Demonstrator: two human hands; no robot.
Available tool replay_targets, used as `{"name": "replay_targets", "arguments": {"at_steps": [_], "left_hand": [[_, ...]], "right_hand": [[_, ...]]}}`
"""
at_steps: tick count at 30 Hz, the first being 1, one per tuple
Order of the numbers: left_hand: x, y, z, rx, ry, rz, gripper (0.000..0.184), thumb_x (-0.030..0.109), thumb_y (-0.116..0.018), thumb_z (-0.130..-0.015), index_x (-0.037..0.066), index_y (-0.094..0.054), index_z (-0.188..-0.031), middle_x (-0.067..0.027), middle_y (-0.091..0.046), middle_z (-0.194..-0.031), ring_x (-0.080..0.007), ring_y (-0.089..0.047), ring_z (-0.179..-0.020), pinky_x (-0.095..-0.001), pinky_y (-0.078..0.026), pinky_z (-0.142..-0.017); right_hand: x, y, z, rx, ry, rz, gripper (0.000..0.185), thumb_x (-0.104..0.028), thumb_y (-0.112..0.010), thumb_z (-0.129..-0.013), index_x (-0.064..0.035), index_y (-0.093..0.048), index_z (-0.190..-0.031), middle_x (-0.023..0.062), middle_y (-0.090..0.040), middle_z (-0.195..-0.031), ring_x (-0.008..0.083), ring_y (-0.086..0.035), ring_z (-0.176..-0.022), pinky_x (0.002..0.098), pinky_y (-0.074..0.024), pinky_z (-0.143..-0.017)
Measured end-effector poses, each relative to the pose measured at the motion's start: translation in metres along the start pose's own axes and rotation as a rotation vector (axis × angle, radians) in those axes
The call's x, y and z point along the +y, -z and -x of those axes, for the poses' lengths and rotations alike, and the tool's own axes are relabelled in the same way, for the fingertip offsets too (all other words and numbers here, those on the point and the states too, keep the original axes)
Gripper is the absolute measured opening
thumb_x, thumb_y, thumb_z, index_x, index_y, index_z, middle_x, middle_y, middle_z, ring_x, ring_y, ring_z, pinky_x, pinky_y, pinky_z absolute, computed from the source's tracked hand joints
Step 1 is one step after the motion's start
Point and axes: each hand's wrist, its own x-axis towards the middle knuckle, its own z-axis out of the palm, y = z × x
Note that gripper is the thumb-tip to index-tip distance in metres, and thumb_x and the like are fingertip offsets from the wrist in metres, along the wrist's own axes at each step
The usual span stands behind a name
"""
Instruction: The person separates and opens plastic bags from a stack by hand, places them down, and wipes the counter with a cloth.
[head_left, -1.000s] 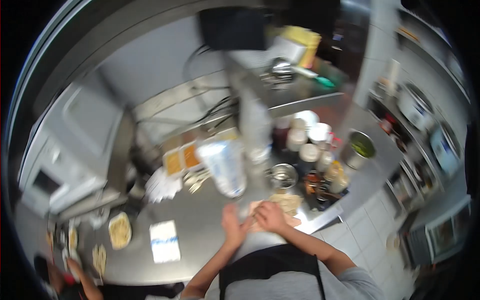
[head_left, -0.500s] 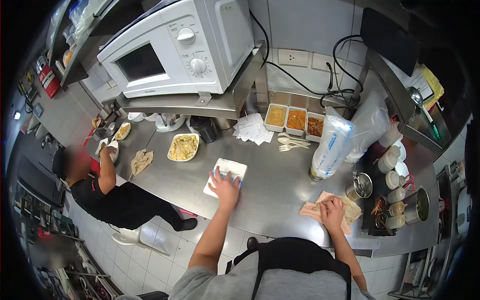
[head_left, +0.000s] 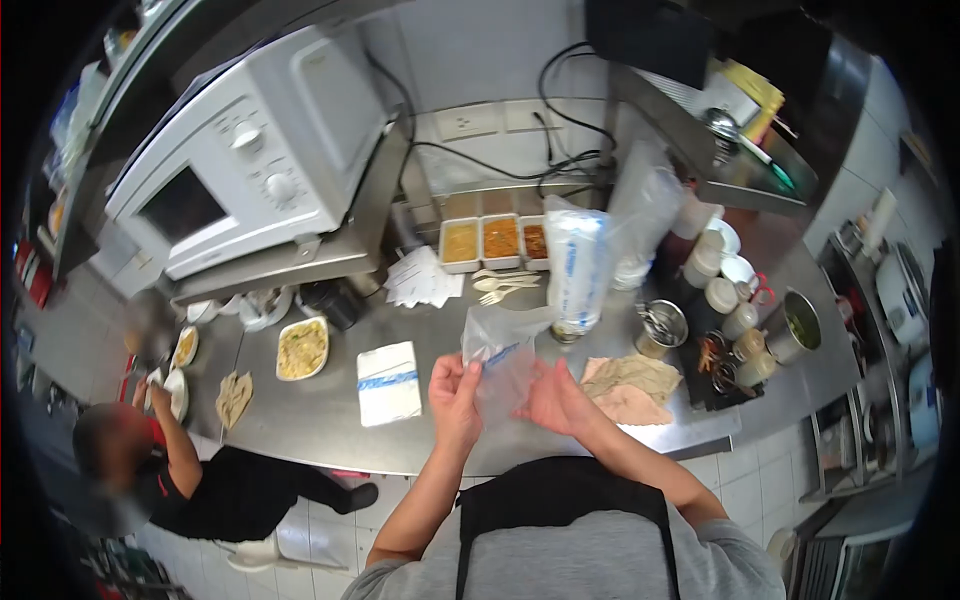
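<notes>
- Head view: one clear plastic bag (head_left: 508, 340) with blue print hangs between the person's two hands, above the front part of the steel tabletop (head_left: 300, 432).
- One left hand (head_left: 457, 402), closed with the thumb pressed over the fingers, has hold of the bag's left side.
- One right hand (head_left: 560, 402), loosely open with the fingers extended, lies at the bag's right side; I cannot tell whether its fingertips touch the plastic.
- Two cloths (head_left: 645, 408), one pink and one beige, lie overlapping just right of the right hand.
- One more cloth (head_left: 234, 398) lies crumpled toward the left end.
- One white packet (head_left: 389, 388) with a blue band lies flat near the left hand.
- Three trays (head_left: 503, 265) of food stand in a row at the back.
- One large bowl (head_left: 301, 377) of food sits beyond the packet, to its left.
- One pair of red-handled scissors (head_left: 763, 291), one steel cup (head_left: 658, 347) and one steel pot (head_left: 797, 347) stand at the right.
- One microwave (head_left: 255, 150) sits on a shelf.
- One co-worker (head_left: 230, 495) is at the far left.
</notes>
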Motion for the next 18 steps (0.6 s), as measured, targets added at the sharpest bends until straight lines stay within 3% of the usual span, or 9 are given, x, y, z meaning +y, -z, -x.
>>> {"name": "replay_targets", "arguments": {"at_steps": [3, 6, 7, 10, 11, 14, 16, 17, 18], "left_hand": [[-0.028, 0.030, 0.016, -0.170, 0.093, -0.007, 0.018, -0.001, -0.057, -0.083, 0.009, -0.043, -0.088, -0.0043, -0.053, -0.100, -0.0117, -0.052, -0.090, -0.0256, -0.040, -0.082], [-0.024, 0.020, 0.026, -0.203, 0.314, 0.004, 0.025, 0.008, -0.057, -0.083, 0.012, -0.038, -0.098, -0.0058, -0.047, -0.111, -0.0166, -0.049, -0.104, -0.0322, -0.038, -0.088], [-0.043, 0.047, 0.018, -0.282, 0.338, -0.013, 0.049, 0.025, -0.059, -0.081, 0.013, -0.031, -0.119, -0.0085, -0.038, -0.127, -0.0236, -0.039, -0.120, -0.0402, -0.031, -0.097], [-0.046, 0.034, -0.014, -0.363, 0.339, -0.126, 0.074, 0.039, -0.060, -0.079, 0.015, -0.019, -0.136, -0.0100, -0.031, -0.136, -0.0262, -0.030, -0.127, -0.0435, -0.024, -0.102], [-0.045, 0.027, -0.023, -0.393, 0.404, -0.105, 0.090, 0.046, -0.061, -0.077, 0.012, -0.009, -0.141, -0.0125, -0.027, -0.140, -0.0255, -0.026, -0.129, -0.0407, -0.018, -0.105], [-0.035, -0.011, -0.041, -0.629, 0.428, -0.124, 0.080, 0.041, -0.064, -0.077, 0.003, -0.025, -0.136, -0.0128, -0.040, -0.131, -0.0219, -0.038, -0.122, -0.0342, -0.027, -0.101], [-0.038, -0.029, -0.044, -0.579, 0.419, -0.287, 0.057, 0.029, -0.065, -0.079, -0.003, -0.045, -0.122, -0.0111, -0.055, -0.112, -0.0182, -0.051, -0.105, -0.0286, -0.038, -0.090], [-0.050, -0.027, -0.047, -0.529, 0.369, -0.343, 0.033, 0.018, -0.063, -0.080, -0.003, -0.056, -0.104, -0.0072, -0.061, -0.095, -0.0145, -0.057, -0.086, -0.0270, -0.044, -0.078], [-0.057, -0.028, -0.047, -0.508, 0.350, -0.447, 0.025, 0.017, -0.064, -0.080, -0.003, -0.058, -0.094, -0.0070, -0.061, -0.089, -0.0145, -0.056, -0.081, -0.0281, -0.045, -0.075]], "right_hand": [[-0.039, -0.012, 0.003, 0.223, 0.313, 0.351, 0.036, -0.025, -0.057, -0.087, -0.0094, -0.045, -0.117, 0.0063, -0.059, -0.106, 0.0166, -0.060, -0.092, 0.0308, -0.0511, -0.071], [-0.069, -0.015, 0.019, 0.409, 0.341, 0.629, 0.034, -0.013, -0.063, -0.082, -0.0079, -0.048, -0.112, 0.0042, -0.060, -0.096, 0.0136, -0.063, -0.076, 0.0252, -0.0511, -0.059], [-0.073, -0.018, 0.023, 0.404, 0.338, 0.719, 0.033, -0.012, -0.063, -0.082, -0.0075, -0.049, -0.111, 0.0037, -0.060, -0.093, 0.0131, -0.062, -0.073, 0.0250, -0.0508, -0.058], [-0.077, -0.034, 0.035, 0.373, 0.296, 0.920, 0.030, -0.009, -0.063, -0.082, -0.0064, -0.050, -0.109, 0.0018, -0.060, -0.086, 0.0110, -0.061, -0.067, 0.0245, -0.0507, -0.057], [-0.076, -0.044, 0.039, 0.358, 0.277, 0.943, 0.029, -0.008, -0.063, -0.082, -0.0060, -0.051, -0.108, 0.0011, -0.059, -0.085, 0.0099, -0.061, -0.068, 0.0245, -0.0511, -0.059], [-0.075, -0.043, 0.050, 0.327, 0.272, 1.057, 0.031, -0.008, -0.063, -0.082, -0.0055, -0.050, -0.110, 0.0012, -0.058, -0.092, 0.0086, -0.060, -0.071, 0.0231, -0.0505, -0.061], [-0.076, -0.038, 0.061, 0.339, 0.347, 1.107, 0.033, -0.010, -0.063, -0.082, -0.0055, -0.050, -0.112, 0.0017, -0.058, -0.094, 0.0089, -0.060, -0.075, 0.0233, -0.0503, -0.062], [-0.078, -0.034, 0.067, 0.347, 0.388, 1.108, 0.034, -0.010, -0.063, -0.082, -0.0056, -0.049, -0.113, 0.0020, -0.059, -0.094, 0.0087, -0.060, -0.077, 0.0236, -0.0501, -0.062], [-0.083, -0.032, 0.076, 0.279, 0.511, 1.180, 0.033, -0.011, -0.064, -0.082, -0.0051, -0.050, -0.112, 0.0021, -0.059, -0.095, 0.0084, -0.059, -0.077, 0.0235, -0.0498, -0.062]]}}
